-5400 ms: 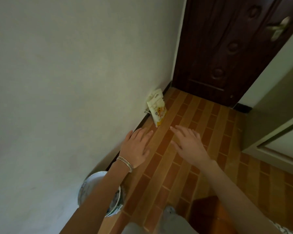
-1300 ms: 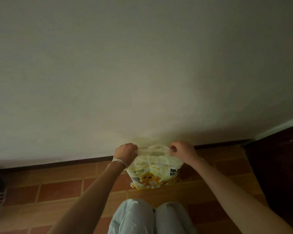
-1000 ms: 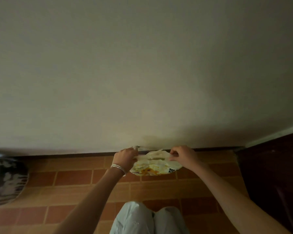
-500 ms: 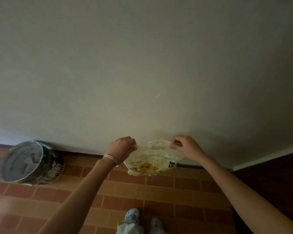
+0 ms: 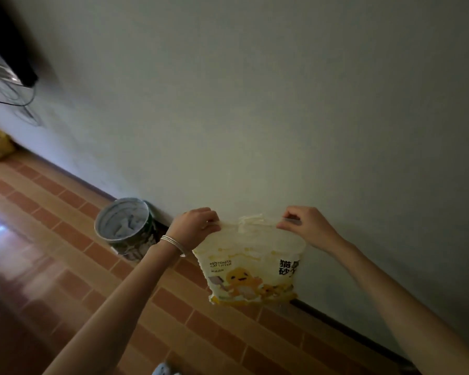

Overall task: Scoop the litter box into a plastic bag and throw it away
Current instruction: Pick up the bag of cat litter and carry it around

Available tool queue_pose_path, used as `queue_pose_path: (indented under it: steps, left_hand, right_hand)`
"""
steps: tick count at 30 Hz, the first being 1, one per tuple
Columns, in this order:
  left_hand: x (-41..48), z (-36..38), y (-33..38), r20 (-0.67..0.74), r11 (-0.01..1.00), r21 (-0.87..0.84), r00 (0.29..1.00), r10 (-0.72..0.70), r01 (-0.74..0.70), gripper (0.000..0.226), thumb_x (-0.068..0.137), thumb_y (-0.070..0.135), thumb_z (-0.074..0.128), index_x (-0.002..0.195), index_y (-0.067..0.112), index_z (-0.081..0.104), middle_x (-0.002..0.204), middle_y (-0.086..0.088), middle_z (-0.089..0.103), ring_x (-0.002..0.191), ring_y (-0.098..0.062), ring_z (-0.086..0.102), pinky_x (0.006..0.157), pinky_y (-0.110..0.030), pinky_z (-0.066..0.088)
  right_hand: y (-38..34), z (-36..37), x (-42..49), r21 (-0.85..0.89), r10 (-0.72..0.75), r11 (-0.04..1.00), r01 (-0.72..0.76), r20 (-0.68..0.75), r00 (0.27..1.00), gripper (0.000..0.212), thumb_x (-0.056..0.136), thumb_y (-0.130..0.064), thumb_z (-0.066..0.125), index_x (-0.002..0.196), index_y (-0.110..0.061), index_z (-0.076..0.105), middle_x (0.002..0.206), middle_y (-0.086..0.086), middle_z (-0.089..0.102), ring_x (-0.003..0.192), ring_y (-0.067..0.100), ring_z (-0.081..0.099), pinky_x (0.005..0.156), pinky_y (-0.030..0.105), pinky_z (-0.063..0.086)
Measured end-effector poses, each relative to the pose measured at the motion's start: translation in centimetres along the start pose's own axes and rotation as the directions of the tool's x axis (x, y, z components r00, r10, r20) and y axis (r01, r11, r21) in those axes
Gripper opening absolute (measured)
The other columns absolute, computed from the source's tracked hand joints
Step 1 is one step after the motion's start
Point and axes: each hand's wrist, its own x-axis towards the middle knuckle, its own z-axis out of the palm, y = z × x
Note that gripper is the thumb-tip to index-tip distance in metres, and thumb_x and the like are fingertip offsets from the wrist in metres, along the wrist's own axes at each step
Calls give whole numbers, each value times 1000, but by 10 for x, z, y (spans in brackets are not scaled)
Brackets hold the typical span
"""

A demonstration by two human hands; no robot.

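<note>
Where the bag hangs: litter bag (image 5: 251,269) drops straight below our two pinches, clear of the floor (image 5: 65,266), print facing us.
Left hand: left hand (image 5: 194,226) pinches the left corner of the top edge, fingers curled over it.
Right hand: right hand (image 5: 306,228) pinches the right corner, level with the left grip.
Top edge: pulled taut from grip to grip, handle bunched midway between them; we cannot tell if the mouth is open.
Long axis: width runs pinch to pinch and the body hangs down from that line; we judge it slack, nearly empty.
Bucket: bucket (image 5: 125,226) stands on the floor, left of and below the left grip, so the left hand is nearer.
Litter box: not in view; we cannot say which way it lies from the grips.
Next: we judge the mouth needs spreading; thin film may slip from the pinches.
</note>
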Motion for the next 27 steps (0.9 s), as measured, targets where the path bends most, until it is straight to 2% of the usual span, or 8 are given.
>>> queue_pose_path:
  steps: [4,7,10,13,16,20,24,27]
  left_hand:
    - [-40,-31,-46,-54,998,-22,996,-65,64,16,92,30,54,91,17,63,89,5,61,81,-17,58,64,-31,47]
    - [-69,-60,-83,-54,991,-22,990,-133,132,15,92,31,52,82,21,57,82,10,55,77,-15,56,64,-33,47]
    - [-96,-87,-124,-98,985,-51,980,-171,166,18,90,35,50,79,22,57,79,10,56,74,-16,56,63,-36,48]
    - [-118,-114,-165,-131,974,5,966,-224,227,17,91,28,55,83,15,61,81,7,57,73,-14,52,54,-24,36]
    - [-137,-142,-204,-189,976,26,960,-208,216,14,90,26,56,81,16,61,80,12,50,72,-9,46,52,-15,28]
    - [-168,-174,-256,-201,969,11,950,-238,245,22,88,35,52,83,16,62,79,10,54,72,-15,55,59,-32,45]
    - [-193,-196,-295,-277,956,10,920,-278,292,12,89,27,59,84,18,63,78,14,51,72,-10,49,56,-26,37]
    - [-205,-204,-326,-297,942,-47,896,-330,332,25,85,40,51,82,19,63,76,13,53,70,-12,52,58,-30,43]
  right_hand:
    - [-56,34,32,-29,-77,996,79,52,996,24,80,-37,68,68,-21,55,67,-9,56,67,10,53,66,38,45]
    - [-98,65,55,-36,-126,991,130,96,987,23,82,-37,66,68,-23,54,66,-12,54,66,6,50,66,37,44]
    - [-140,99,75,-35,-166,984,172,136,977,24,84,-37,65,69,-24,52,66,-11,54,65,9,50,65,36,43]
    - [-178,132,94,-37,-194,979,202,152,969,24,84,-38,64,71,-21,53,67,-9,54,66,12,51,64,37,42]
    - [-217,162,115,-17,-220,974,226,165,961,23,84,-37,64,69,-25,51,65,-11,52,63,5,46,62,33,38]
    - [-270,198,142,8,-252,967,254,177,951,21,84,-36,64,71,-25,53,70,-9,55,68,10,51,65,35,41]
    - [-314,229,169,20,-294,955,296,202,934,22,84,-38,64,68,-31,50,69,-11,55,67,7,50,66,34,42]
    - [-338,250,190,25,-322,945,325,216,922,21,83,-39,64,71,-26,53,70,-9,56,68,10,51,67,37,44]
